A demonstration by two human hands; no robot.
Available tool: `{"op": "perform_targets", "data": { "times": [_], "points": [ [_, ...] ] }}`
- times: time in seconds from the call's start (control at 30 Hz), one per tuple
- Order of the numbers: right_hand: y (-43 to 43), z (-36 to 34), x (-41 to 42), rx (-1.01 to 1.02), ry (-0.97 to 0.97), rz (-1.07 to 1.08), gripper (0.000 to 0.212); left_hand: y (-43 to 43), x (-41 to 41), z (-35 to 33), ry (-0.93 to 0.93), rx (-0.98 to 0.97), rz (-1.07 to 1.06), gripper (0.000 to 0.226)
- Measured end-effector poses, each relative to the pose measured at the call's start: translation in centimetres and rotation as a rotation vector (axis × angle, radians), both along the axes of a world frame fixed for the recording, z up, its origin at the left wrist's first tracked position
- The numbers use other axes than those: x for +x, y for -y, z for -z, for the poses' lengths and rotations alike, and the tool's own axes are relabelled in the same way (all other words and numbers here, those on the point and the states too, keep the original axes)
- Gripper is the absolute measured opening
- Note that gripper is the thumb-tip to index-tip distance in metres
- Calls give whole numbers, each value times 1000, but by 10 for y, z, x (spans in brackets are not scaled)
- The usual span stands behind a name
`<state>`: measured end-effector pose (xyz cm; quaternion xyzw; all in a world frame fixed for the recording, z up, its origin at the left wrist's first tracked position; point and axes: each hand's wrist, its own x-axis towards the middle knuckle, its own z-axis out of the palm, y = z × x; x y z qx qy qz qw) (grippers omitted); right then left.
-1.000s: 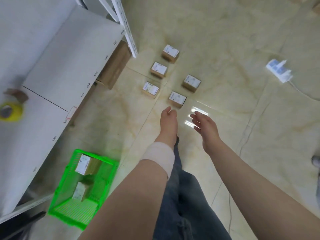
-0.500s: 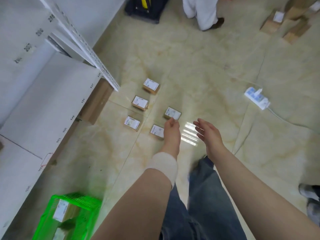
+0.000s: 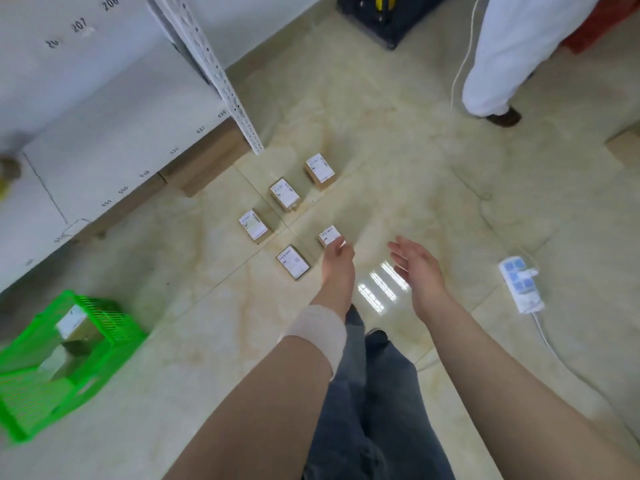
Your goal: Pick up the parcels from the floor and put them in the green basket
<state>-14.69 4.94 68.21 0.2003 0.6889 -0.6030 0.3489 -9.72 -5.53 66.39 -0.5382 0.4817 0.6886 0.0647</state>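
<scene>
— Parcels (image 3: 289,261)? Five mid-frame; left hand (image 3: 337,263) hides one's corner, fingers curled, grip unclear
— Right hand (image 3: 417,263)? Spread, empty. Basket (image 3: 104,341), lower left, blurred, cut off

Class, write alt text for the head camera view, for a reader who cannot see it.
Two bare hands reach down toward five small brown cardboard parcels with white labels on a glossy beige tiled floor; the left hand overlaps the nearest-right parcel, while the right hand is open and empty. A green plastic basket, lower left, already holds parcels.
</scene>
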Motion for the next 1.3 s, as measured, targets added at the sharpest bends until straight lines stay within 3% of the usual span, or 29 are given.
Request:
{"op": "perform_targets", "data": {
  "times": [0.4,0.73,0.9,1.07,1.3],
  "points": [
    [60,-10,-92,11,-40,-235,26,38,-65,-4,-18,14,-229,44],
    [83,61,-128,165,77,-534,36,68,-69,65,67,-2,-490,43],
    [91,154,-153,203,131,-756,42,69,-57,156,108,4,-618,41],
    [85,253,-177,254,183,-793,48,62,-58,258,186,128,-547,46],
    [134,554,-188,239,57,-901,46,93,-88,536,146,-29,-359,55]
  ]
}}
